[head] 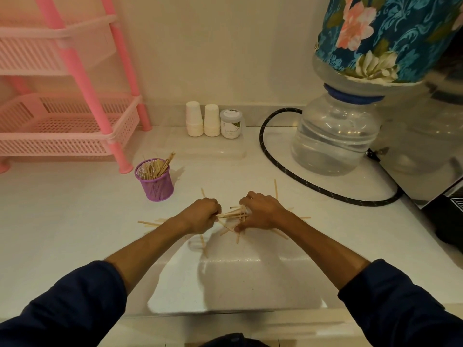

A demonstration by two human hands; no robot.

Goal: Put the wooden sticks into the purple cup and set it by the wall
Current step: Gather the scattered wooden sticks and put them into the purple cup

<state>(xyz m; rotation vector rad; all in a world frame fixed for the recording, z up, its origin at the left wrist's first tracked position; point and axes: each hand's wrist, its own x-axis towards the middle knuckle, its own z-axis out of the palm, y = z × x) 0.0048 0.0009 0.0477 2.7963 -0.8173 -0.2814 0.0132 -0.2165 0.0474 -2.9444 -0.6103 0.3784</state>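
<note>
Wooden sticks (231, 215) partly gathered: some upright in purple cup (155, 180) beyond left hand (200, 217), a bundle pinched between both hands' fingers (241, 227), others scattered around on worktop (75, 221).

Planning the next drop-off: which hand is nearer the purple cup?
Left. The left hand sits just below and right of the purple cup, gripping sticks. The right hand is farther right, beyond the left hand.
</note>
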